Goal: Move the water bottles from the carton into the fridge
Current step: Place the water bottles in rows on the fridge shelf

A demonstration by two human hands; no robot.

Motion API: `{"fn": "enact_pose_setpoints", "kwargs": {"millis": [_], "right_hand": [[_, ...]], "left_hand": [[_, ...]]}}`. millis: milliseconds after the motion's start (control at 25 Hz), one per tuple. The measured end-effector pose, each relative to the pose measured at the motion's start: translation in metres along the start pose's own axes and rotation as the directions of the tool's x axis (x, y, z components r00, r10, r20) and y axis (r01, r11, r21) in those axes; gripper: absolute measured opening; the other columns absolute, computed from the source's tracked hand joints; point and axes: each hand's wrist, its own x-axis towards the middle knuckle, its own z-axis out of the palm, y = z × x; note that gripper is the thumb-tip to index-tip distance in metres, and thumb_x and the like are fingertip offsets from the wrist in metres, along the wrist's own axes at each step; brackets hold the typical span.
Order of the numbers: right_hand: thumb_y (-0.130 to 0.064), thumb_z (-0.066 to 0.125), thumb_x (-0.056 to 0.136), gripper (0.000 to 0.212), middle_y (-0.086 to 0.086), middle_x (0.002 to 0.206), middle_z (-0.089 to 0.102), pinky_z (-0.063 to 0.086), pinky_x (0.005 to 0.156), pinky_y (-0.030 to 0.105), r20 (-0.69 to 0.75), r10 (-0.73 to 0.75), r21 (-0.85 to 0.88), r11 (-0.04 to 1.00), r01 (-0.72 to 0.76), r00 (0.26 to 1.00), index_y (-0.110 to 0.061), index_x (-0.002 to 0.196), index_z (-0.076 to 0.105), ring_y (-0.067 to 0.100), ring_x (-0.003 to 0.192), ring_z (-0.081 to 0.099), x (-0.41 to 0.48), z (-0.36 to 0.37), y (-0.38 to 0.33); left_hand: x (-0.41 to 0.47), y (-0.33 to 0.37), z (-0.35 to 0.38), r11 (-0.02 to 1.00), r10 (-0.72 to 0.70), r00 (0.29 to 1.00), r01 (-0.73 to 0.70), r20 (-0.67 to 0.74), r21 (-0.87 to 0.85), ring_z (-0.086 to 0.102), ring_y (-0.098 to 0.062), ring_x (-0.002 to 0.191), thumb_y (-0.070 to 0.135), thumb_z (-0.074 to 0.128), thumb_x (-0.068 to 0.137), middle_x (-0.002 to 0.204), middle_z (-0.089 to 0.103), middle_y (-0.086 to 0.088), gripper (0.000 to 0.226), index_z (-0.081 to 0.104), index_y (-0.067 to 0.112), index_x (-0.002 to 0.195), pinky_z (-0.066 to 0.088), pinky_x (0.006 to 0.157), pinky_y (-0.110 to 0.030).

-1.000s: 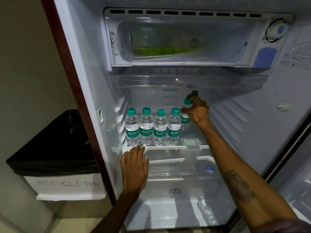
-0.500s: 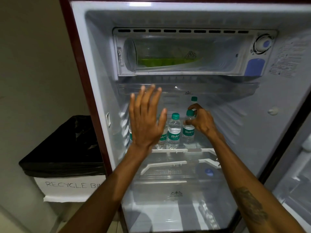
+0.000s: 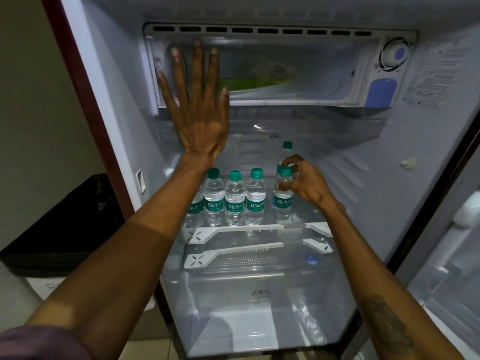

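On the shelf (image 3: 259, 227), four water bottles (image 3: 235, 201) stand in a front row, their green bands reading "Bisleri". Just right of the row, the right hand (image 3: 307, 184) curls its fingers round the neck of a fifth bottle (image 3: 282, 197), now drawn forward into line and seemingly almost placed. Behind it stands a sixth bottle (image 3: 287, 149). Well above the shelf, the left hand (image 3: 200, 126), lifted off the front rail, spreads wide before the freezer box (image 3: 298, 74).

Six water bottles (image 3: 235, 201) in one fridge (image 3: 428, 152): four in a row left of the right hand (image 3: 307, 183), a fifth bottle (image 3: 281, 202) in its grip, a sixth bottle (image 3: 287, 152) just behind it; two hands, counting the left hand (image 3: 200, 118); one bin (image 3: 65, 224).
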Motion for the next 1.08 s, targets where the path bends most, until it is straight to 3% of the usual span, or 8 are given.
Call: {"fn": "enact_pose_setpoints", "kwargs": {"millis": [120,280,400,520,680,760,880,1080], "right_hand": [[-0.028,0.088,0.068,0.057,-0.008,0.108,0.062,0.047,0.07,0.016,0.012,-0.007,0.007,1.0,0.007,1.0,-0.029,0.114,0.053,0.012,0.094,0.059,-0.004,0.001,-0.002],[-0.027,0.087,0.068,0.057,-0.01,0.11,0.061,0.047,0.071,0.014,0.049,-0.021,0.037,0.999,0.02,0.999,-0.033,0.111,0.051,0.01,0.097,0.058,-0.01,0.003,-0.01],[-0.026,0.087,0.069,0.056,-0.004,0.119,0.063,0.054,0.084,0.028,0.066,-0.025,0.051,0.998,0.022,0.998,-0.034,0.112,0.051,0.014,0.102,0.058,-0.012,0.003,-0.015],[-0.023,0.085,0.072,0.059,0.0,0.127,0.061,0.052,0.091,0.033,0.07,-0.012,0.054,0.999,0.008,0.997,-0.028,0.121,0.052,0.018,0.112,0.058,-0.013,0.005,-0.02],[-0.004,0.081,0.074,0.085,0.001,0.141,0.052,0.051,0.096,0.036,0.268,0.076,0.173,0.977,-0.125,0.96,-0.029,0.143,0.039,0.02,0.121,0.053,-0.013,-0.02,-0.012],[0.005,0.072,0.078,0.079,0.008,0.136,0.055,0.053,0.085,0.032,0.174,0.175,0.192,0.959,-0.208,0.969,-0.025,0.144,0.039,0.021,0.111,0.057,-0.002,-0.033,0.0],[-0.001,0.065,0.086,0.062,0.016,0.131,0.059,0.05,0.096,0.035,-0.147,0.321,0.264,0.924,-0.276,0.936,-0.014,0.142,0.044,0.03,0.113,0.059,0.029,-0.027,0.012],[-0.024,0.07,0.088,0.071,0.015,0.144,0.048,0.043,0.105,0.036,-0.227,0.345,0.232,0.927,-0.293,0.911,-0.017,0.149,0.034,0.03,0.128,0.051,0.081,0.008,0.019]], "left_hand": [[-0.001,-0.001,0.0,1.0,-0.011,1.0,0.011,-0.007,0.002,0.032,-0.045,0.142,0.053,0.023,0.102,0.155,0.039,-0.011,0.058,0.036,0.024,0.15,0.017,0.115,-0.062],[-0.002,-0.001,-0.002,1.0,-0.026,1.0,0.025,0.012,0.008,0.029,-0.047,0.143,0.054,0.023,0.102,0.156,0.038,-0.012,0.06,0.037,0.023,0.151,0.015,0.116,-0.063],[-0.002,-0.001,-0.001,1.0,-0.02,1.0,0.02,0.009,0.011,0.03,-0.047,0.142,0.055,0.025,0.101,0.155,0.038,-0.012,0.061,0.037,0.022,0.151,0.015,0.115,-0.063],[-0.003,-0.001,0.003,1.0,-0.017,1.0,0.017,-0.025,0.01,0.03,-0.045,0.142,0.056,0.026,0.1,0.154,0.039,-0.012,0.06,0.036,0.024,0.15,0.014,0.116,-0.061],[-0.002,-0.004,0.007,1.0,-0.004,0.998,0.004,-0.063,0.004,0.03,-0.045,0.141,0.056,0.028,0.1,0.154,0.041,-0.011,0.06,0.037,0.024,0.149,0.013,0.117,-0.06],[-0.002,-0.004,0.007,1.0,0.002,0.997,-0.003,-0.072,-0.007,0.031,-0.046,0.141,0.055,0.03,0.099,0.154,0.041,-0.01,0.06,0.039,0.024,0.149,0.015,0.116,-0.061],[-0.002,-0.004,0.006,1.0,0.001,0.998,-0.002,-0.069,-0.016,0.032,-0.046,0.141,0.055,0.029,0.099,0.154,0.041,-0.009,0.06,0.04,0.023,0.149,0.017,0.116,-0.062],[-0.003,-0.003,0.007,1.0,0.002,0.998,0.0,-0.061,0.02,0.031,-0.045,0.142,0.057,0.029,0.099,0.154,0.04,-0.008,0.062,0.039,0.024,0.15,0.016,0.116,-0.062]]}}
